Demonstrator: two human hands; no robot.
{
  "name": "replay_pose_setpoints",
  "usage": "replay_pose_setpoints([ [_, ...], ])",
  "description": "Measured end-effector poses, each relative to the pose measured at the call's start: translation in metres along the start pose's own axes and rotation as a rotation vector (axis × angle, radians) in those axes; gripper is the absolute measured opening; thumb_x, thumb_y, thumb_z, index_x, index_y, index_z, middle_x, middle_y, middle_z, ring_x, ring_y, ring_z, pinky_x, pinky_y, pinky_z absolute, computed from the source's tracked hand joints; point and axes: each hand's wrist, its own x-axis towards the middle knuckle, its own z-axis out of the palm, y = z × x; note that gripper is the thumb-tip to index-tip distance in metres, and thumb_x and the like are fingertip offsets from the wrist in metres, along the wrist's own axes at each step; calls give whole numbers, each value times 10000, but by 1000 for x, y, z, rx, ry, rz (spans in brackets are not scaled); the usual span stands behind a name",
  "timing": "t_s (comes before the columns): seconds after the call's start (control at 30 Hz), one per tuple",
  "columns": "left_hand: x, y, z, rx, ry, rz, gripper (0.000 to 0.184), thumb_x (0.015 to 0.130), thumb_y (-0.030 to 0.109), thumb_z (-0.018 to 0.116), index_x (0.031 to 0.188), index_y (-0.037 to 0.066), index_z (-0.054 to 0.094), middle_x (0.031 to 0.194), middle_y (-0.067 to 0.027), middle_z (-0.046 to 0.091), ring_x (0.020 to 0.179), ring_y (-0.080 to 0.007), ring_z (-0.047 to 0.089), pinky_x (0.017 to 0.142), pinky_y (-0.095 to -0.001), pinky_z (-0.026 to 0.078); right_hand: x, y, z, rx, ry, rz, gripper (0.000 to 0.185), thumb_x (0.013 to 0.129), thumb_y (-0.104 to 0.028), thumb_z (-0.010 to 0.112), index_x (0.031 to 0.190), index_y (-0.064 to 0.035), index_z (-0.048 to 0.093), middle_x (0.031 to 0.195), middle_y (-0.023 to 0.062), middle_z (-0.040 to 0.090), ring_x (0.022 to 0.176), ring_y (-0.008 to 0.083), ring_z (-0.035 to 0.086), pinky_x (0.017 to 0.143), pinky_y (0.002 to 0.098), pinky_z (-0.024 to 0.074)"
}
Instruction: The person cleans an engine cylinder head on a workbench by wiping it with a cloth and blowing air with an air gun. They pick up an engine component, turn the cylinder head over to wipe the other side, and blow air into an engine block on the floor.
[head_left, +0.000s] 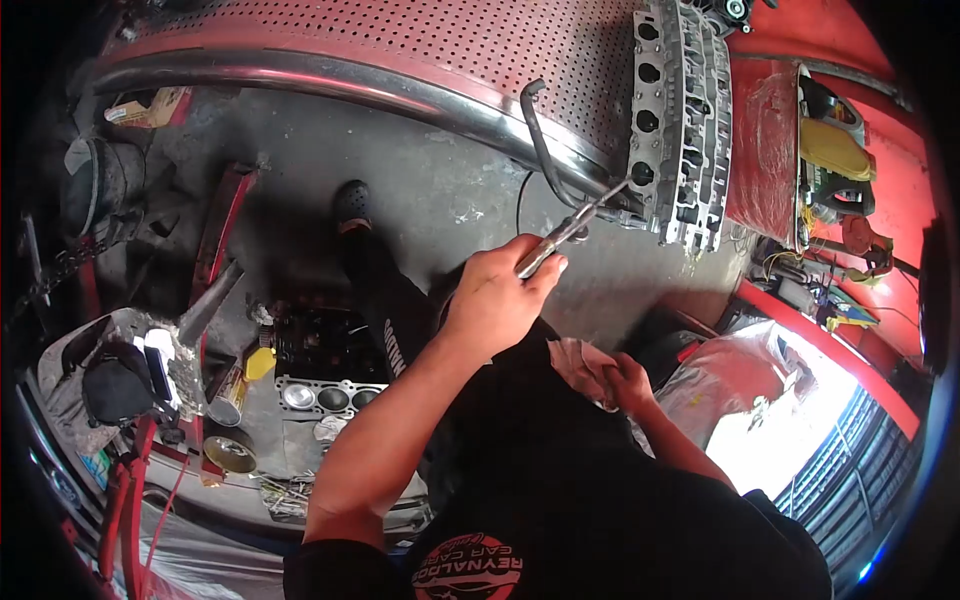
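Observation:
My left hand (500,300) is closed around the handle of a slim metal tool (598,207); its exact kind is unclear. The tool's narrow tip points up and right, overlapping the lower ports of an aluminium cylinder head (690,130); I cannot tell whether it touches. The head lies on the perforated metal bench top (420,35). Near the tool, a bent black hose (545,150) crosses the bench's rounded edge. Lower and to the right, by my body, my right hand (628,385) grips a crumpled pale rag (582,368).
An engine block (325,355) with open cylinder bores sits on the floor by my leg. Red metal stands (222,225) and a can (227,398) are at left. Plastic-wrapped material (765,150) and yellow-topped containers (838,150) stand at right.

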Motion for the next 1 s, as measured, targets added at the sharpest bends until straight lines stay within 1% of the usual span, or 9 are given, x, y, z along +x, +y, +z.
replay_pose_setpoints([
  [0.07, 7, -2, 10, 92, 75, 55, 219, 924, 242, 673, 949, 24, 663, 610, -26, 584, 522, -108, 524, 520, -299, 429, -4, 10, 4, -34, 16, -8, 329, 886, -324, 580, 1049, -49, 658, 943, 195, 694, 950, 325, 688, 801, 406, 515],
  [0.13, 16, -2, 14, 92, 63, 10, 227, 920, 245, 673, 908, 19, 662, 615, -35, 590, 537, -128, 532, 542, -315, 440, -5, 9, 6, -36, 42, -22, 296, 885, -269, 595, 1011, -9, 659, 863, 157, 681, 839, 217, 660, 747, 355, 502],
  [0.33, 45, -2, 10, 77, -28, -10, 262, 928, 261, 657, 859, 8, 644, 617, -40, 605, 533, -121, 529, 535, -326, 439, -11, -21, 14, -7, 18, -29, 289, 893, -260, 596, 1024, -10, 659, 880, 153, 686, 851, 210, 660, 762, 356, 505],
  [0.5, 42, -30, 28, -243, -1, -11, 204, 939, 236, 649, 889, 39, 651, 652, -14, 624, 421, -86, 481, 397, -267, 388, -18, -32, 19, 68, -16, -34, 306, 897, -262, 601, 1061, -11, 662, 930, 136, 697, 884, 201, 658, 791, 340, 506],
  [0.63, 58, -36, 15, -253, -92, -119, 184, 938, 220, 646, 884, 44, 647, 620, -6, 593, 405, -80, 470, 369, -284, 375, -4, -28, 24, -2, -58, -39, 318, 909, -274, 599, 1082, -16, 665, 933, 121, 698, 892, 184, 656, 793, 328, 505],
  [0.67, 59, -40, 7, -232, -86, -130, 250, 919, 273, 650, 850, 34, 677, 615, -18, 608, 511, -129, 559, 499, -316, 447, -4, -22, 24, -21, -55, -48, 317, 911, -277, 599, 1081, -18, 666, 931, 117, 697, 892, 181, 656, 792, 325, 505],
  [0.73, 43, -22, -16, -354, -112, -166, 237, 920, 261, 647, 867, 33, 679, 638, -19, 609, 488, -120, 550, 444, -297, 441, -7, -26, 20, -67, -39, -39, 302, 909, -275, 598, 1068, -29, 669, 918, 109, 695, 882, 171, 653, 781, 324, 503],
  [0.93, 30, -15, -18, -214, -117, -136, 258, 917, 276, 649, 938, 22, 690, 688, -55, 640, 512, -164, 577, 490, -326, 483, -1, -35, 7, -140, -20, -61, 287, 901, -261, 594, 1039, -20, 667, 903, 122, 694, 880, 180, 656, 775, 337, 502],
  [1.0, 49, -21, -6, -50, -46, -35, 238, 911, 267, 660, 951, 35, 693, 678, -25, 642, 504, -117, 551, 479, -310, 435, -3, -31, 3, -129, 10, -82, 291, 900, -260, 593, 1043, -18, 668, 910, 129, 695, 886, 190, 660, 779, 340, 504],
])
